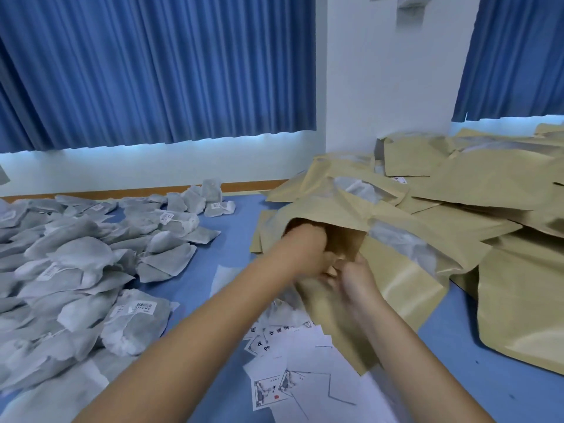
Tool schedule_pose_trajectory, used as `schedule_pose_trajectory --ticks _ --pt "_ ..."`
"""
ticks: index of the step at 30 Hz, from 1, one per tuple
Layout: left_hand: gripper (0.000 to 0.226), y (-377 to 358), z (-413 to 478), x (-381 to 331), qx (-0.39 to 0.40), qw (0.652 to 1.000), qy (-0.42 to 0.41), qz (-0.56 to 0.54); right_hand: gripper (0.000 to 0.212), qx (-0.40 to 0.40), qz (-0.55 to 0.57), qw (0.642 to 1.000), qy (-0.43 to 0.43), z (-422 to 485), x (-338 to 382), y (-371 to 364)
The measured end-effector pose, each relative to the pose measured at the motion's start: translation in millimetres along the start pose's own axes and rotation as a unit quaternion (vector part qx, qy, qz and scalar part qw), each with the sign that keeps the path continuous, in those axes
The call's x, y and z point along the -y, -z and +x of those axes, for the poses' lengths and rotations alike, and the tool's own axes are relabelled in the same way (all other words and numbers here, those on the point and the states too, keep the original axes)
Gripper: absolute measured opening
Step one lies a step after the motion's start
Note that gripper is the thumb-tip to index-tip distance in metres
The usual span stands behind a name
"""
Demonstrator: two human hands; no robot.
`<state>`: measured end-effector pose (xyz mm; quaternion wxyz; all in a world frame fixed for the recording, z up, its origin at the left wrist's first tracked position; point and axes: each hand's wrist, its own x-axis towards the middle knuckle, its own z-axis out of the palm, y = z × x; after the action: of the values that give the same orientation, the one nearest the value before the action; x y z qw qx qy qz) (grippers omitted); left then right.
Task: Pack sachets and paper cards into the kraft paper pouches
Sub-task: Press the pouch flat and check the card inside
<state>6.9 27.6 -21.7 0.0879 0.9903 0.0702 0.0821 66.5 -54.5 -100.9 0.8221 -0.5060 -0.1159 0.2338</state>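
Observation:
A kraft paper pouch (393, 288) with a clear window lies open-mouthed at the table's middle, tilted toward me. My left hand (305, 248) reaches into its mouth; the fingers are hidden inside, so what they hold cannot be seen. My right hand (355, 276) pinches the pouch's near lip and holds it open. Grey-white sachets (76, 270) with barcode labels lie heaped on the left. White paper cards (293, 364) with printed pictures are scattered under my forearms. The hands are motion-blurred.
A large heap of kraft pouches (488, 184) fills the right side up to the white wall. The table has a blue top (232, 227) with a wooden far edge. Blue curtains hang behind.

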Motion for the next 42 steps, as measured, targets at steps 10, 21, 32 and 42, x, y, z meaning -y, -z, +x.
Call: schedule_pose_trajectory --ticks 10,21,32,42 --pt "0.063 -73.7 -49.1 44.5 0.077 0.977 0.172 0.100 0.046 0.035 -0.047 0.998 0.030 5.6 -12.0 8.9" --pt "0.056 -106.8 -17.0 78.5 -0.034 0.956 0.244 0.162 0.032 0.064 0.049 0.996 0.035 8.5 -2.0 23.1" --pt "0.029 -72.7 -69.3 43.2 -0.459 0.840 -0.105 -0.269 0.032 0.032 0.056 0.997 0.043 11.3 -7.0 20.0" --pt "0.036 -37.0 32.8 25.2 -0.063 0.982 0.174 -0.035 0.052 0.092 -0.060 0.992 0.066 -17.0 -19.3 2.8"
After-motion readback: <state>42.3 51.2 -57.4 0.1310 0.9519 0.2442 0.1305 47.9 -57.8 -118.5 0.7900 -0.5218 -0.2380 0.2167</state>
